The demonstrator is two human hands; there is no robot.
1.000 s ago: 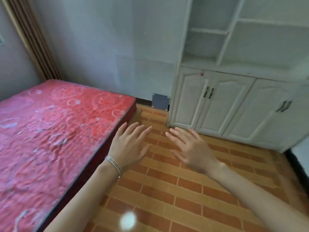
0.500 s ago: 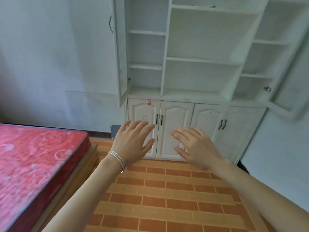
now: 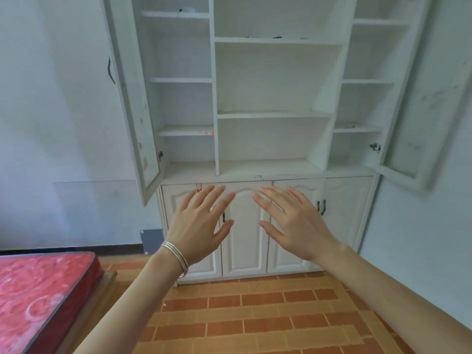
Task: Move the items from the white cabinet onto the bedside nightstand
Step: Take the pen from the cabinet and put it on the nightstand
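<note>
Both left hand [image 3: 201, 226] and right hand [image 3: 293, 223], spread and empty, are best raised to items [image 3: 277, 37] high in the white cabinet [image 3: 275, 144].

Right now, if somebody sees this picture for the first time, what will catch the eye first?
Two open hands, the left hand and the right hand, reach out in the middle with fingers spread, holding nothing. Behind them stands the tall white cabinet, its upper doors swung open. A red bed fills the lower left corner.
</note>
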